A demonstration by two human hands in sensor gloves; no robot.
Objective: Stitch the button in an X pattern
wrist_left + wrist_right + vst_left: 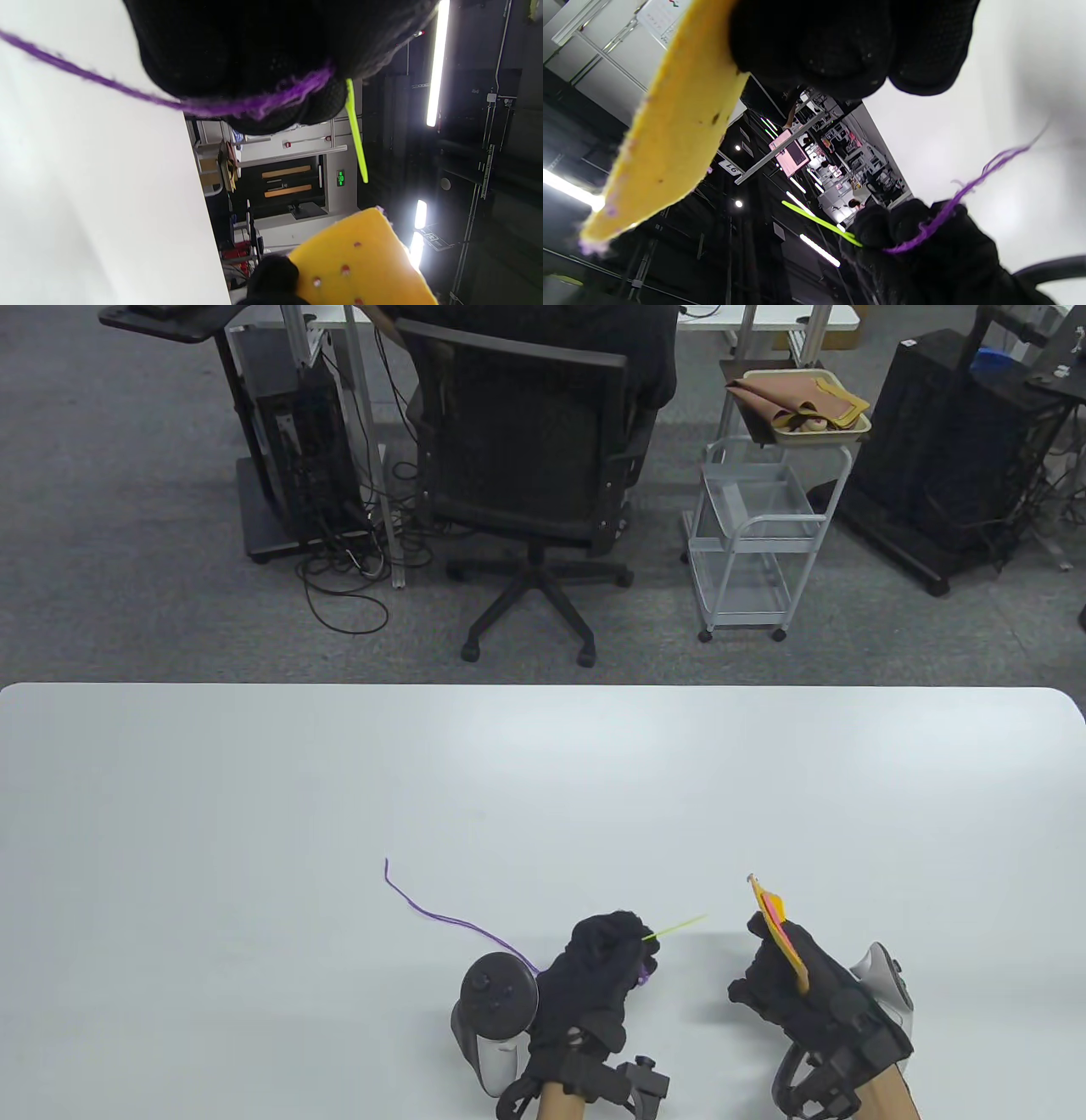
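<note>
Both hands hover low over the white tabletop [339, 780], near its front edge. My left hand [594, 976] has its fingers closed around the lime-green needle [676, 930], whose tip points toward the right hand [797, 993]. Purple thread [441, 916] runs from the left fist back across the tabletop. My right hand grips the yellow felt piece [776, 929], holding it upright (small holes show in the left wrist view; I can't make out the button itself)
</note>
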